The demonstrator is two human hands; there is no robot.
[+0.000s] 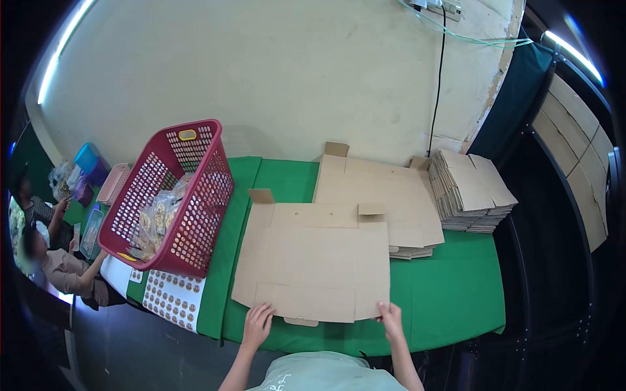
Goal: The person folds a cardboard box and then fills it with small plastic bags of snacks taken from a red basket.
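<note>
A flattened cardboard box [313,251] lies in front of me, its creased panels spread out and small flaps standing up at its far corners. My left hand [259,320] is closed on its near edge, left of the middle, fingers over the board. At the near right corner my right hand [391,319] pinches the board, thumb on top. A small tab [300,322] sticks out from the near edge between my hands.
Behind lie more flat cardboard boxes [385,189], beside a tall stack of folded cartons [469,192]. On the left, a red plastic basket [208,215] holds bagged food [156,221]. A sticker sheet [173,300] lies on the green tablecloth [450,293]. Two people [68,270] are at far left.
</note>
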